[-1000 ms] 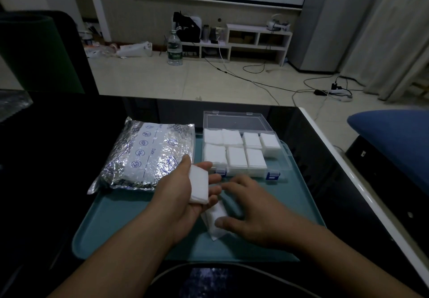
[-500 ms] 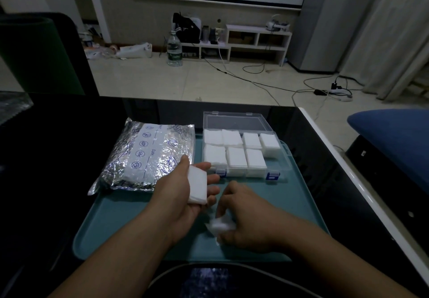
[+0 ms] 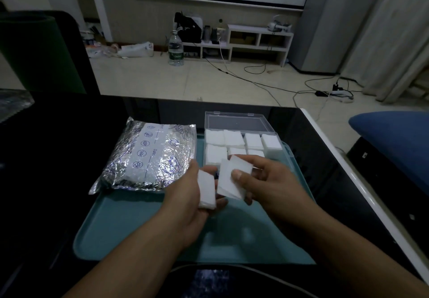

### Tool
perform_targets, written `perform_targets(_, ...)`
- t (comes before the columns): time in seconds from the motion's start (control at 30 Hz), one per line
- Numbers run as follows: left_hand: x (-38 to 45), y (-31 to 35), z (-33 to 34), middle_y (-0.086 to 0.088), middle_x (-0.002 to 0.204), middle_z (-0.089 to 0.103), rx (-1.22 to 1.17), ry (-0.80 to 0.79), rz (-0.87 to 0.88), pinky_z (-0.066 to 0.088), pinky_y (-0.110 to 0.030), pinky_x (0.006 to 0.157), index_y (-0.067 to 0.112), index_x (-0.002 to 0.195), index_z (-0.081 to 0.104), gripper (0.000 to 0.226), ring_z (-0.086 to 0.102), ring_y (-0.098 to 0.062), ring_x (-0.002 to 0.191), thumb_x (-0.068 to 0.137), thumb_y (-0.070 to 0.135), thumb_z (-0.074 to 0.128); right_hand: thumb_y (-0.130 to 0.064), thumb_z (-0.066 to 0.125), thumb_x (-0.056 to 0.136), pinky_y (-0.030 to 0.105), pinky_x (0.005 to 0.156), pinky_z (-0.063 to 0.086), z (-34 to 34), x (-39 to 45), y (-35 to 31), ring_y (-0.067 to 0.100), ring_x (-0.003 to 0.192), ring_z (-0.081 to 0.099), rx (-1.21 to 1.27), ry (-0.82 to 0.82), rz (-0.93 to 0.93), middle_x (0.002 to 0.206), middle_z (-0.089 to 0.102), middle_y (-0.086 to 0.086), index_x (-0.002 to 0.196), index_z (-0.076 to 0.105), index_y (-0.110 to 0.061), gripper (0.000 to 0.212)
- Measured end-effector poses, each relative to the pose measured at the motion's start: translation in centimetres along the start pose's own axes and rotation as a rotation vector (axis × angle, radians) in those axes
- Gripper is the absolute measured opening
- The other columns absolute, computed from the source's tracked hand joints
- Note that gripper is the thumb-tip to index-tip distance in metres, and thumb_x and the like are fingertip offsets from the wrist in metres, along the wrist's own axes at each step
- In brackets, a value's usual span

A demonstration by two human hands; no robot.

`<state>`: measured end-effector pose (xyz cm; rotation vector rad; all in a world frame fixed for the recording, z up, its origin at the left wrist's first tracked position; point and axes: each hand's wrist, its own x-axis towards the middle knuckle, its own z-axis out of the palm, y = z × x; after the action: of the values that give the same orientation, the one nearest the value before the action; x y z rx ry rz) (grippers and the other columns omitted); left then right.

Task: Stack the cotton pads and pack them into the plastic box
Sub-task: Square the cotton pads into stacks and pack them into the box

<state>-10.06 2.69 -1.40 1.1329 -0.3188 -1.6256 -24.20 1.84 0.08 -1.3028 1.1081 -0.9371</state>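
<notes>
Head view: stacking step. L hand (image 3: 185, 195) grips pad stack (image 3: 206, 189) above tray (image 3: 130, 235); R hand (image 3: 269, 181) pinches loose pads (image 3: 233, 179) just beside — next: lay them squarely on stack, then into box (image 3: 284, 145) — mostly filled.

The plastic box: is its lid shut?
No, the plastic box has its clear lid folded back, showing the cotton pads inside.

White cotton pads (image 3: 234, 179) held; plastic box (image 3: 241, 140) seemingly near-full.
</notes>
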Motion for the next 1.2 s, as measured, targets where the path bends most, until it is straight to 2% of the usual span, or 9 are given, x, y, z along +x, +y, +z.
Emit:
perform_targets(0.1,-0.3,-0.1,0.3,-0.018,0.105,0.072,-0.060,-0.083,-0.092,0.058,-0.035,0.059,0.006,0.121,0.061,0.059,0.069,-0.027,0.076,0.101,0.052,0.030,-0.013,0.068,0.088,0.017,0.070,0.051,1.2,0.2,0.5,-0.001,0.081,0.061,-0.321,0.018,-0.118,0.092,0.068,-0.013,0.117,0.065,-0.019,0.030)
perform_targets(0.2,-0.7,0.3,0.3,-0.018,0.124,0.064,-0.070,-0.113,-0.133,0.058,-0.035,0.068,0.007,0.131,0.057,0.058,0.062,-0.027,0.097,0.100,0.051,0.036,-0.035,0.064,0.089,0.016,0.096,0.033,1.0,0.2,0.9,0.000,0.114,0.041,-0.826,0.091,-0.291,0.115,0.049,-0.018,0.134,0.052,-0.030,0.047)
perform_targets(0.37,-0.9,0.5,0.5,-0.021,0.103,0.063,-0.043,-0.076,-0.121,0.053,-0.033,0.064,0.003,0.130,0.057,0.057,0.061,-0.028,0.075,0.099,0.048,0.040,-0.046,0.073,0.079,0.000,0.093,0.024,-0.1,-0.4,0.1,-0.008,0.125,0.031,-0.776,-0.162,-0.230,0.134,0.040,-0.023,0.149,0.023,-0.038,0.086)
perform_targets(0.57,-0.7,0.4,0.3,-0.022,0.102,0.068,-0.030,-0.129,-0.151,0.036,-0.050,0.109,0.004,0.127,0.059,0.054,0.056,-0.036,0.103,0.102,0.045,0.034,-0.036,0.079,0.077,-0.004,0.083,0.033,0.3,-0.7,0.1,-0.013,0.118,0.037,-0.755,-0.197,-0.314,0.135,0.043,-0.019,0.149,0.022,-0.040,0.092)
perform_targets(0.7,-0.5,0.2,0.0,-0.020,0.087,0.069,0.008,-0.154,-0.100,0.046,-0.048,0.092,0.005,0.121,0.061,0.045,0.057,-0.033,0.092,0.102,0.038,0.037,-0.030,0.079,0.078,-0.002,0.081,0.038,0.4,-0.7,-0.3,-0.018,0.116,0.040,-0.671,-0.241,-0.299,0.132,0.045,-0.022,0.149,0.023,-0.040,0.091)
perform_targets(0.83,-0.5,-0.2,0.0,-0.024,0.103,0.068,0.082,-0.160,-0.057,0.045,-0.055,0.099,0.005,0.117,0.062,0.046,0.061,-0.042,0.103,0.101,0.041,0.039,-0.026,0.081,0.076,-0.002,0.077,0.040,0.3,-1.0,-0.4,-0.021,0.115,0.037,-0.647,-0.270,-0.257,0.131,0.043,-0.023,0.148,0.018,-0.044,0.097)
perform_targets(0.93,-0.2,-0.4,0.0,-0.023,0.097,0.069,0.105,-0.174,-0.031,0.048,-0.044,0.075,0.002,0.118,0.061,0.057,0.060,-0.037,0.085,0.097,0.050,0.041,-0.021,0.082,0.075,-0.003,0.073,0.040,0.2,-1.0,-0.5,-0.024,0.104,0.043,-0.627,-0.268,-0.233,0.120,0.043,-0.028,0.146,0.018,-0.045,0.098)
perform_targets(1.03,0.1,-0.6,-0.3,-0.023,0.096,0.067,0.125,-0.205,-0.028,0.044,-0.040,0.069,0.000,0.117,0.063,0.063,0.056,-0.035,0.083,0.093,0.056,0.046,-0.018,0.082,0.076,-0.004,0.072,0.039,0.2,-1.0,-0.6,-0.028,0.101,0.044,-0.619,-0.286,-0.229,0.118,0.043,-0.030,0.149,0.019,-0.039,0.099)
perform_targets(1.2,0.0,-0.9,-0.6,-0.024,0.106,0.058,0.145,-0.286,-0.006,0.041,-0.038,0.074,-0.001,0.117,0.065,0.032,0.048,-0.035,0.096,0.091,0.017,0.062,-0.021,0.082,0.076,-0.004,0.078,0.037,0.1,-1.1,-0.5,-0.026,0.105,0.044,-0.643,-0.268,-0.246,0.118,0.040,-0.036,0.150,0.006,-0.045,0.108)
